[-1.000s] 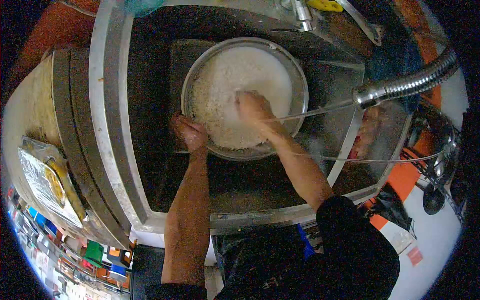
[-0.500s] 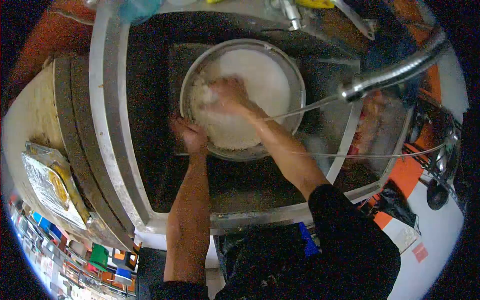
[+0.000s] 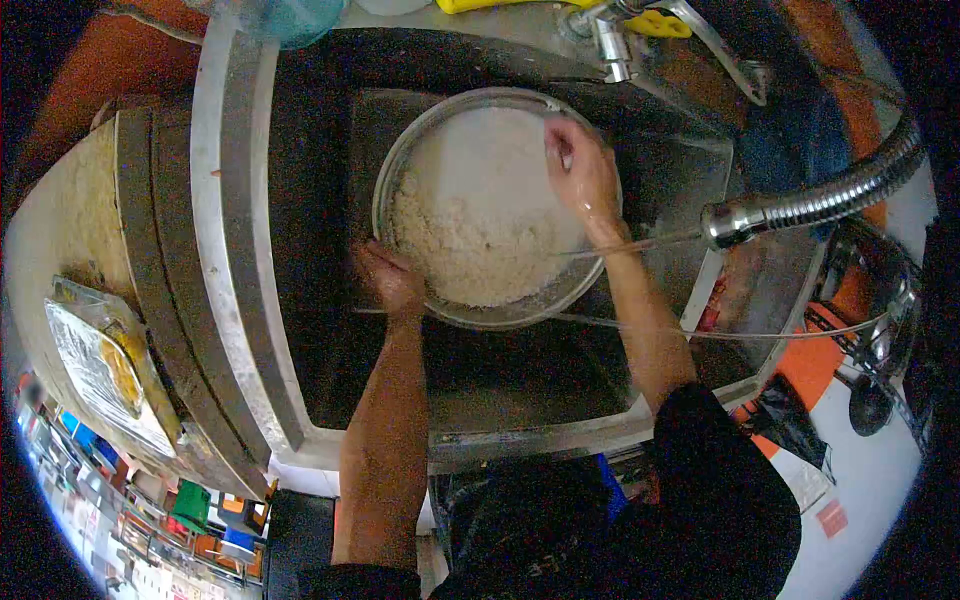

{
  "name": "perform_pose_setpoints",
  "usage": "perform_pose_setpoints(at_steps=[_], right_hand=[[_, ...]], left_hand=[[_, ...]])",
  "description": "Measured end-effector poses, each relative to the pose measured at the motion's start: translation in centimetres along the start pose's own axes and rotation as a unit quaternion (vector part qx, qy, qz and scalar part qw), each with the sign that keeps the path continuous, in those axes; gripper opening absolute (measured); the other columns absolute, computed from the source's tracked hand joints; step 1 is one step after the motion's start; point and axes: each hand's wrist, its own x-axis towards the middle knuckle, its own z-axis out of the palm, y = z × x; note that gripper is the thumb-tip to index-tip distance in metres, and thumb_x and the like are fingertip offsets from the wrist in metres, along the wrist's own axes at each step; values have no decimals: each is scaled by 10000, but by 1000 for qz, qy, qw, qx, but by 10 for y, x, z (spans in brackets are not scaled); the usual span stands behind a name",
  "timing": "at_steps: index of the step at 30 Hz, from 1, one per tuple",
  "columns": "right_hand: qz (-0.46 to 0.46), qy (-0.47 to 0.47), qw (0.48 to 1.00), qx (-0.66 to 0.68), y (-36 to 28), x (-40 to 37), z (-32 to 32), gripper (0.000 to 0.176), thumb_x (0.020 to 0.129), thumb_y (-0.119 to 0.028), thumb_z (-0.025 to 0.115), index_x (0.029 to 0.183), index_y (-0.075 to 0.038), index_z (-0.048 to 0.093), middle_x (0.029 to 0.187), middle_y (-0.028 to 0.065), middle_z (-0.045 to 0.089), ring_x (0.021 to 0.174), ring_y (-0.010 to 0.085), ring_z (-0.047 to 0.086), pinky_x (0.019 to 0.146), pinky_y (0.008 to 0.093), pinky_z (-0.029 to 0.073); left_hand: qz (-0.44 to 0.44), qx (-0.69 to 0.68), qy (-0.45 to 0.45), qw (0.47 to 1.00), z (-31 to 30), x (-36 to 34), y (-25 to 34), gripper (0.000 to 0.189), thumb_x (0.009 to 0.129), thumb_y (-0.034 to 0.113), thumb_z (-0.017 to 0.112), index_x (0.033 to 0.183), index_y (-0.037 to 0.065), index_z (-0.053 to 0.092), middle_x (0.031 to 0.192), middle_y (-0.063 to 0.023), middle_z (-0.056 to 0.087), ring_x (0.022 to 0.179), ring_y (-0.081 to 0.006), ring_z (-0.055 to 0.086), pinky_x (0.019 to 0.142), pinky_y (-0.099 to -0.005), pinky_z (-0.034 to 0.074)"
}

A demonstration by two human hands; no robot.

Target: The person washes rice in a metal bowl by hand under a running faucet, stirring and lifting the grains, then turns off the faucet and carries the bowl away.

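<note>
A wide round metal bowl (image 3: pixel 385 165) sits in the sink, holding pale grains that look like rice (image 3: pixel 480 250) under cloudy white water (image 3: pixel 490 150). The grains heap toward the near and left side. My left hand (image 3: pixel 393 282) grips the bowl's rim at the lower left, its fingers partly in shadow. Over the right side of the bowl, my right hand (image 3: pixel 585 172) is raised with wet, curled fingers. A pale spot shows inside the curl, but I cannot make out what it is.
A flexible metal hose (image 3: pixel 820 190) at the right sends a thin stream of water toward the bowl. A tap (image 3: pixel 612 50) stands on the back edge of the metal sink (image 3: pixel 235 250). Left, a wrapped tray (image 3: pixel 110 365) lies on a wooden board (image 3: pixel 75 230).
My right hand has moved from the grains at the left across to the bowl's right side. More of the heaped grains show. My left hand stays at the rim.
</note>
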Motion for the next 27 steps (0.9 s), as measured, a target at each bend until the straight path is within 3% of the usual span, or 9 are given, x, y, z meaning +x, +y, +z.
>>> perform_pose_setpoints(at_steps=[3, 6, 10, 13, 15, 17, 21, 26, 27], right_hand=[[-163, 233, 955, -89, -8, 18, 31, 396, 932, -82, 645, 1316, 6, 599, 1298, 234, 616, 1066, 397, 666, 904, 410, 565], [-137, 255, 949, -124, 14, 13, 86, 539, 960, -95, 622, 1459, 43, 473, 1454, 296, 493, 1270, 455, 556, 1071, 468, 478], [-123, 77, 989, -29, 9, -46, 106, 610, 989, -132, 599, 1521, 65, 374, 1496, 320, 456, 1384, 466, 460, 1185, 512, 347], [-107, 96, 985, -95, 12, -49, 97, 617, 986, -197, 627, 1496, 66, 403, 1503, 329, 451, 1364, 467, 486, 1162, 503, 376], [-28, 154, 982, -103, 36, -29, 102, 638, 967, -242, 664, 1473, 67, 429, 1498, 328, 464, 1346, 460, 510, 1133, 484, 415], [48, -11, 999, 15, 18, 12, 70, 783, 883, -472, 755, 1391, 78, 526, 1419, 308, 558, 1289, 411, 579, 1071, 458, 469], [31, -261, 961, 88, 14, 59, 82, 799, 861, -561, 734, 1386, 17, 566, 1389, 290, 590, 1279, 411, 586, 1076, 489, 459], [-15, -324, 946, 7, -4, 22, 93, 826, 833, -672, 708, 1379, -59, 615, 1352, 267, 631, 1268, 412, 596, 1082, 528, 447], [-40, -310, 949, -27, -10, 2, 86, 833, 828, -695, 703, 1377, -74, 624, 1345, 262, 639, 1265, 412, 597, 1084, 536, 445]], left_hand=[[33, -23, -9, 999, -5, 6, 4, 289, 1049, 102, 414, 1216, -110, 519, 1167, -341, 554, 1108, -520, 535, 978, -556, 448], [45, 12, 2, 999, -15, 9, 22, 286, 1043, 94, 416, 1211, -107, 532, 1186, -345, 560, 1129, -523, 538, 972, -537, 466], [60, 36, 13, 997, -14, 7, 23, 306, 1042, 106, 418, 1224, -111, 534, 1171, -339, 580, 1094, -509, 567, 948, -526, 485], [50, 18, -5, 999, -19, 9, 25, 335, 1046, 132, 424, 1244, -114, 535, 1163, -328, 600, 1064, -493, 594, 928, -516, 505], [50, -5, 7, 999, -21, 11, 25, 339, 1046, 144, 430, 1243, -111, 538, 1146, -314, 608, 1044, -481, 604, 919, -513, 512], [60, -46, 43, 996, -16, 14, 29, 330, 1044, 150, 438, 1226, -104, 545, 1116, -294, 613, 1024, -468, 607, 912, -513, 511], [76, -18, 36, 996, -16, 3, 22, 353, 1039, 162, 436, 1249, -102, 540, 1158, -299, 596, 1068, -477, 583, 961, -542, 481], [37, -14, -39, 998, -8, 10, 4, 410, 1035, 172, 446, 1322, -116, 506, 1234, -327, 562, 1167, -493, 531, 1049, -557, 427], [79, 9, 4, 997, 5, 5, -15, 405, 1037, 172, 444, 1319, -112, 507, 1232, -327, 563, 1169, -493, 532, 1047, -561, 425]])
